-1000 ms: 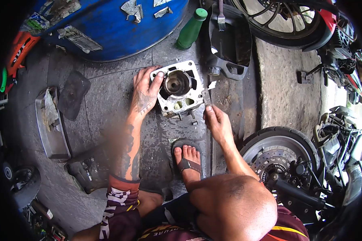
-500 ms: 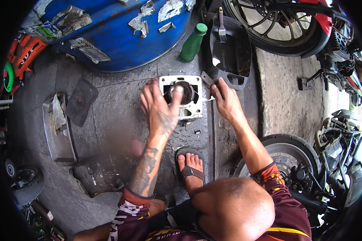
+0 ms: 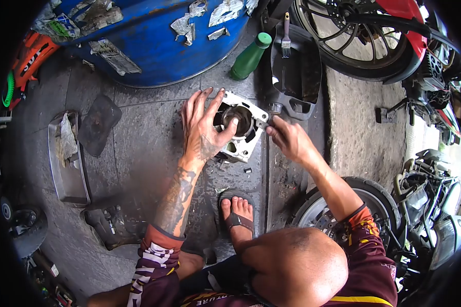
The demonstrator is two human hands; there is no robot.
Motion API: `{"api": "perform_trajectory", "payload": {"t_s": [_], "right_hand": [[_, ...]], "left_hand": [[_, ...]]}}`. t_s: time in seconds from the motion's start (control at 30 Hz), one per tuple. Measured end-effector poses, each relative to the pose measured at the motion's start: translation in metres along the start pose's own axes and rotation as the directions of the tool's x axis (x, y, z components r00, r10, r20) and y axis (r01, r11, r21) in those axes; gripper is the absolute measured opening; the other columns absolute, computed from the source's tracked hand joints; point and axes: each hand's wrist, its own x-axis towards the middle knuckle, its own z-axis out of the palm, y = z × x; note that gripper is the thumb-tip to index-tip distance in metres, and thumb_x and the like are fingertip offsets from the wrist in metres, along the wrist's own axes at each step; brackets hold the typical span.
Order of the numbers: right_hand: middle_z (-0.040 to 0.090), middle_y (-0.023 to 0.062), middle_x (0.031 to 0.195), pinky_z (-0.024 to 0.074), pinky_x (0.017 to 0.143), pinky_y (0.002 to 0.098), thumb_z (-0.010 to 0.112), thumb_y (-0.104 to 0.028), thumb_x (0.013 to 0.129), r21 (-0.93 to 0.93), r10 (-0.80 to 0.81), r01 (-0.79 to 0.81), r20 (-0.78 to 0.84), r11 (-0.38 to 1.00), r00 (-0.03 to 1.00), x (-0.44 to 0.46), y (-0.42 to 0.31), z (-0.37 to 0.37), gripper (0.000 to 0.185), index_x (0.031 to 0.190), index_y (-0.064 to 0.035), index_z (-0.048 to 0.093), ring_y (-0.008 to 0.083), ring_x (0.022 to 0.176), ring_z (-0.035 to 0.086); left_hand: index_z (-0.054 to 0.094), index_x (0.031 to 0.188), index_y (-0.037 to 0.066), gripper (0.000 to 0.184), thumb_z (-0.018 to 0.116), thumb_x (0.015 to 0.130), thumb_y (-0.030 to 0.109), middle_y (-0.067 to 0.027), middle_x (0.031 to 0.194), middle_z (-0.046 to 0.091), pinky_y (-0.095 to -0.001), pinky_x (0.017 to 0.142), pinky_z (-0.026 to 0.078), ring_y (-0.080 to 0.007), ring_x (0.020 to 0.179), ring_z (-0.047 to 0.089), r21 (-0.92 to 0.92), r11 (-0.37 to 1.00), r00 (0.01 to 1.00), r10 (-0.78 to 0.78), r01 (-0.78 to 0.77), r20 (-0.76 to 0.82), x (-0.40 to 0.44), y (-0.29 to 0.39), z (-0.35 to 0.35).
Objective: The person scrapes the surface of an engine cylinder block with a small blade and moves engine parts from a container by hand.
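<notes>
A motorcycle engine cylinder block [image 3: 249, 146] sits on the floor with its pale, flat gasket face up and its round, dark bore in the middle. My left hand [image 3: 205, 120] grips it from the left, fingers spread along the far left edge and thumb over the bore. Pinched in my right hand [image 3: 292, 139] is a small flat metal scraper [image 3: 263, 124], its end against the right corner of that face. Most of the scraper is hidden by my fingers. A tiny dark piece [image 3: 247, 170] lies just below the block.
A green bottle [image 3: 250, 57] and a cut-open black container [image 3: 311, 66] holding a paintbrush [image 3: 286, 38] stand beyond the block. A blue drum [image 3: 159, 46] is at the far left. A metal tray [image 3: 61, 176] lies left; motorcycle wheels [image 3: 366, 199] flank the right.
The cylinder block has turned clockwise. My left hand has settled on its far left edge, and my right hand has moved slightly nearer me, bringing the scraper onto the right corner.
</notes>
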Motion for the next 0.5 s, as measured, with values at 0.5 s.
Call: {"api": "perform_trajectory", "payload": {"t_s": [0.5], "right_hand": [[0.063, 0.0254, 0.071, 0.0475, 0.059, 0.0543, 0.055, -0.03, 0.102, -0.069, 0.119, -0.135, -0.202, 0.988, 0.972, -0.017, -0.006, 0.024, 0.027, 0.092, -0.0053, 0.057, 0.0483, 0.072, 0.062]], "left_hand": [[0.053, 0.143, 0.011, 0.065, 0.062, 0.079, 0.024, -0.0201, 0.139, 0.052, -0.0513, 0.115, 0.031, -0.041, 0.133, 0.04, -0.177, 0.984, 0.997, -0.001, 0.014, 0.072, 0.005, -0.004, 0.0]]}}
